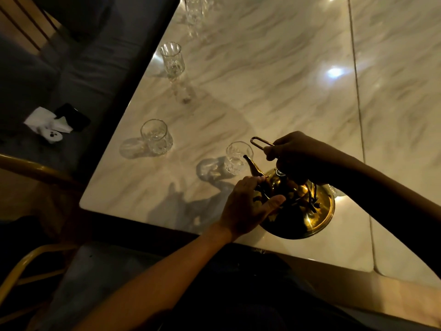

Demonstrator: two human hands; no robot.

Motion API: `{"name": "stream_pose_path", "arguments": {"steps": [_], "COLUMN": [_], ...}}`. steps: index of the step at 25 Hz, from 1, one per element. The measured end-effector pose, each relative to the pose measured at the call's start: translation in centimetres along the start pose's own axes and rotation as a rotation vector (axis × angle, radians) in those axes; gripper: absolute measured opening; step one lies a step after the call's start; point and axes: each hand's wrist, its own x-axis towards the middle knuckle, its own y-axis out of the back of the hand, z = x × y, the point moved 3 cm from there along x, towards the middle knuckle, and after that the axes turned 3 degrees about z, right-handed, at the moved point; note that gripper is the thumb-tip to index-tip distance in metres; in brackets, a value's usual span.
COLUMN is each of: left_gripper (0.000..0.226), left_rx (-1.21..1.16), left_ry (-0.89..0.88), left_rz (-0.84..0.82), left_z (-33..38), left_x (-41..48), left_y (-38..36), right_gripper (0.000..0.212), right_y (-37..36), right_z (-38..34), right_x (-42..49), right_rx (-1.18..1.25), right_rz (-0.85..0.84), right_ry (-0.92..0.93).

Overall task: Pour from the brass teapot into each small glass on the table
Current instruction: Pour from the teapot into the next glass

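On the marble table (274, 68), the brass teapot (307, 211) sits near the near edge, its spout (251, 164) tipped toward the rim of the nearest small glass (237, 158). The right hand (296, 154) is closed around the teapot's wire handle (259, 142) above the lid. The left hand (248, 204) rests against the teapot's body below the spout, fingers spread. A second glass (157, 136), a third (172, 59) and a fourth (194, 8) line the left edge, running toward the far corner.
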Motion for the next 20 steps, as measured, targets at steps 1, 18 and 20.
{"name": "stream_pose_path", "arguments": {"steps": [1, 18, 20], "left_gripper": [0.049, 0.054, 0.054], "left_rx": [-0.008, -0.028, -0.038], "left_ry": [-0.003, -0.021, -0.019], "left_rz": [-0.005, -0.004, -0.009], "left_z": [0.02, 0.72, 0.76], "left_x": [0.06, 0.69, 0.74], "left_y": [-0.08, -0.10, -0.18], "right_gripper": [0.023, 0.023, 0.023], "right_y": [0.08, 0.63, 0.67], "right_z": [0.06, 0.21, 0.22], "right_x": [0.04, 0.69, 0.84], "right_rx": [-0.006, -0.063, -0.082], "right_rz": [-0.005, -0.021, -0.014], "right_ry": [-0.005, -0.053, -0.053]}}
